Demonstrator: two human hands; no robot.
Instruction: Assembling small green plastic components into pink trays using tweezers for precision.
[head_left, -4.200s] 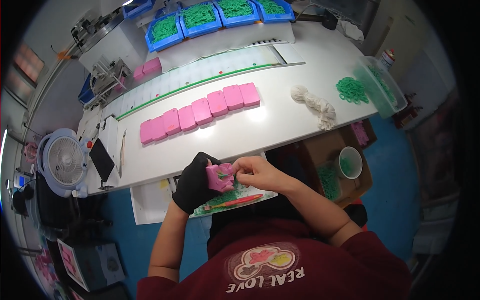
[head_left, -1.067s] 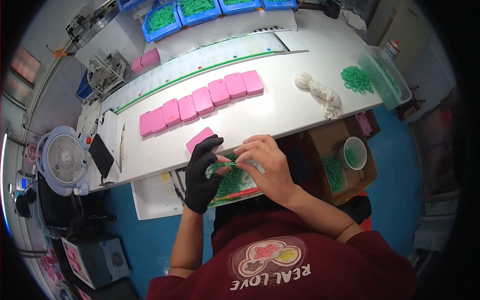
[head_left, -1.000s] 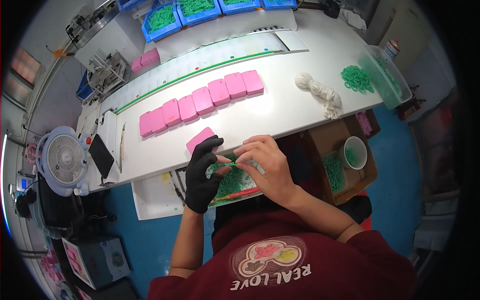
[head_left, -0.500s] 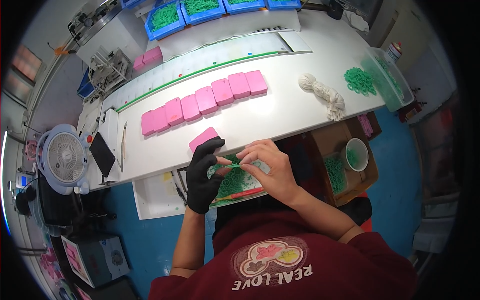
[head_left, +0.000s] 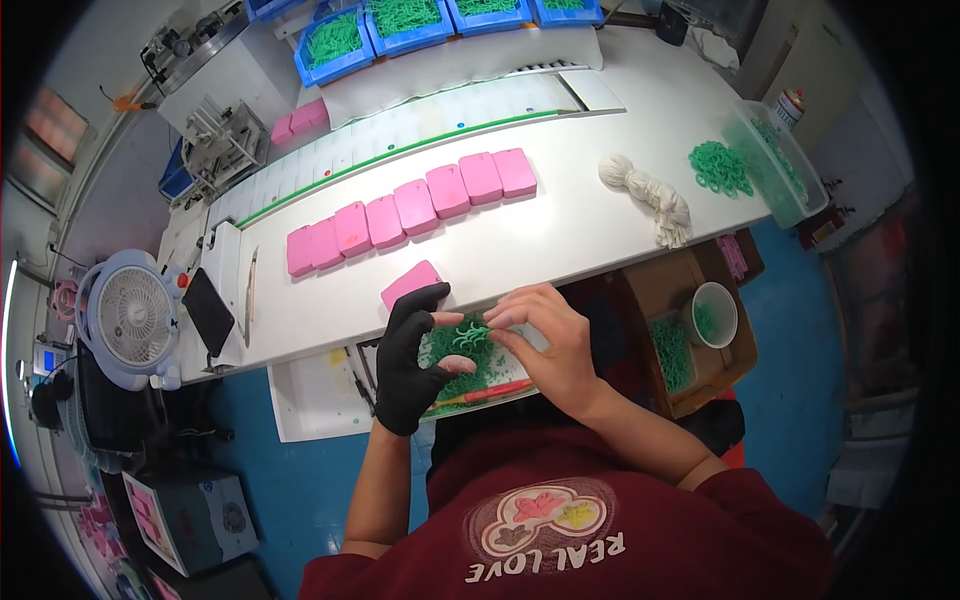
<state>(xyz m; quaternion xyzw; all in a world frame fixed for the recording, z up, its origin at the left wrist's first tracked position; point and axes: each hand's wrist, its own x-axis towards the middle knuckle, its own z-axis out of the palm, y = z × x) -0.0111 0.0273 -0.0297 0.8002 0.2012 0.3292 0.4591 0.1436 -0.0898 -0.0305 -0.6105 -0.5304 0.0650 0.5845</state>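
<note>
My right hand (head_left: 548, 340) pinches a small green branched piece (head_left: 470, 336) between thumb and fingertips, its curved prongs pointing left. My left hand (head_left: 408, 362) wears a black glove that leaves the thumb tip and a fingertip bare; the thumb and forefinger are spread apart with nothing between them, just left of the green piece. Below both hands is an open drawer (head_left: 310, 405) with a heap of small green pieces (head_left: 440, 345) and a red tool (head_left: 500, 391) lying in it. A lone pink block (head_left: 412, 280) lies on the table beyond my left hand.
A row of pink blocks (head_left: 411, 208) crosses the white table (head_left: 560, 240). Blue bins (head_left: 407, 22) of green pieces stand behind. At right are a cloth bundle (head_left: 648, 200), a green pile (head_left: 718, 168), a clear tub (head_left: 770, 160) and a carton (head_left: 660, 300) holding a white cup (head_left: 712, 312).
My left thumb and forefinger have parted from the green piece, which stays in my right hand. Its prongs now show fanned out. The view has shifted slightly.
</note>
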